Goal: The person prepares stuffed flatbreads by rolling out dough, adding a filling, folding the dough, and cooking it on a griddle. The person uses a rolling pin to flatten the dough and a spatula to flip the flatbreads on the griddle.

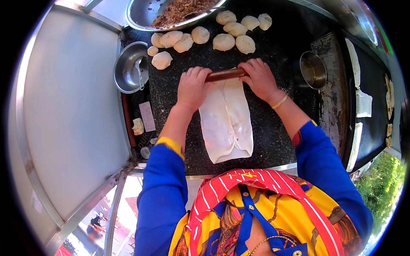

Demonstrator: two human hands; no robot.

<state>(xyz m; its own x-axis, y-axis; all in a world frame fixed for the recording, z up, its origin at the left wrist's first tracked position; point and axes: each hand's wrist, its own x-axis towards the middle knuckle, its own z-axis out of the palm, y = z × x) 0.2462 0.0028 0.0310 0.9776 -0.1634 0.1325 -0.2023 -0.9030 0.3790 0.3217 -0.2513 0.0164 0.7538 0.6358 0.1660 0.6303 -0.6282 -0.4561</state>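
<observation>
A brown wooden rolling pin (225, 74) lies crosswise on the far end of a flat sheet of dough (220, 123), whose two long sides are folded in to a seam down the middle. My left hand (193, 87) is closed on the pin's left end, and my right hand (258, 81) is closed on its right end. Several pale dough balls (223, 42) sit on the black speckled worktop (275, 141) beyond my hands.
A steel bowl of brown filling (179, 10) stands at the back, a bowl with a white utensil (124, 70) at left, beside a paper slip (147, 116). At right are a metal pot (314, 69) and a dark griddle (373, 136) with dough strips. A white panel (72, 98) bounds the left.
</observation>
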